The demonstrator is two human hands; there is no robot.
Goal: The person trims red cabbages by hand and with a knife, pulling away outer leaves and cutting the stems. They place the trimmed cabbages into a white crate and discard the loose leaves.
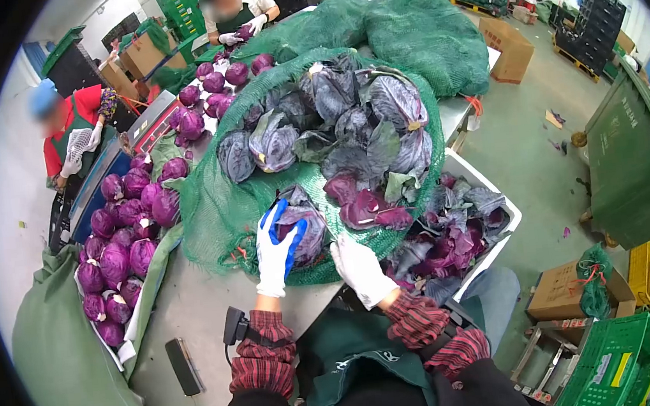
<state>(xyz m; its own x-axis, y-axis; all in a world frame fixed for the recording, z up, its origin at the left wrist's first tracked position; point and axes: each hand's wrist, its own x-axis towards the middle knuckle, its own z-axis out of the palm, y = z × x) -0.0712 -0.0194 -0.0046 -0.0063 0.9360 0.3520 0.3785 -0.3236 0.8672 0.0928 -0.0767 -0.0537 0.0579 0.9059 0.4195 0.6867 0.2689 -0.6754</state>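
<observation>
A strip of bare bench (230,310) is left between the green net sack (204,207) and a dark flat object (183,367). On the right, the bench edge is closely bordered by a white bin (495,251), filled with loose leaves (458,249). Beyond it, open floor (523,145) is seen as far as a green wheeled bin (634,165).

At the near side of the sack, a single cabbage (313,239) is grasped by the left hand (278,246), its gloved fingers spread and curved over it. The right hand (361,268) is held just beside; how far its fingers are open, and whether the cabbage is touched, cannot be told.

Behind, the way is blocked by dark-leaved cabbages (333,124) heaped on the net and by bulging sacks (427,44). The left is taken up by glossy purple cabbages (115,262) beside a green cloth (56,338).

Pale lettering is borne by the apron (355,349) and wheeled bin, but cannot be read; labels are stuck on a green crate (592,381).
</observation>
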